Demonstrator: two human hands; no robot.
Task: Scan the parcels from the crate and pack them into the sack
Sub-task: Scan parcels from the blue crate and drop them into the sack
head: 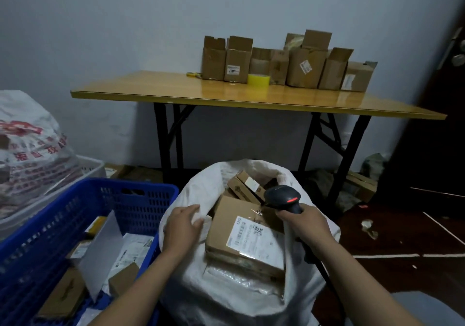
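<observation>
Parcels (pixel 247 186) fill the white sack (pixel 251 300) that stands open right in front of us, with the blue crate (pixel 141 200) touching it on our left. Topmost among them we see a flat cardboard box (pixel 226 240), tilted, its white label with a square code facing up. Smaller brown boxes are wedged behind it, deeper in the sack's mouth.

Our left hand (pixel 182 227) is at the sack's left rim, fingers and thumb curled round a fold of the white cloth, just beside the flat box's left edge. Our right hand (pixel 305 225) is wrapped firmly round the handle of a black scanner (pixel 283 197). The scanner's head sits over the far right corner of the flat box, and a red light glows on it. A dark cable runs down from under that hand along the sack's right side.

In the crate we find brown cartons (pixel 63 293) and pale envelopes (pixel 100 255) lying jumbled, one envelope propped on edge. Behind the crate, a white basket (pixel 93 167) holds a bulging printed bag (pixel 30 149).

Against the wall stands a folding table (pixel 176 91) with a row of opened boxes (pixel 307 66) along its back. A roll of yellow tape (pixel 259 79) sits just in front of them.
</observation>
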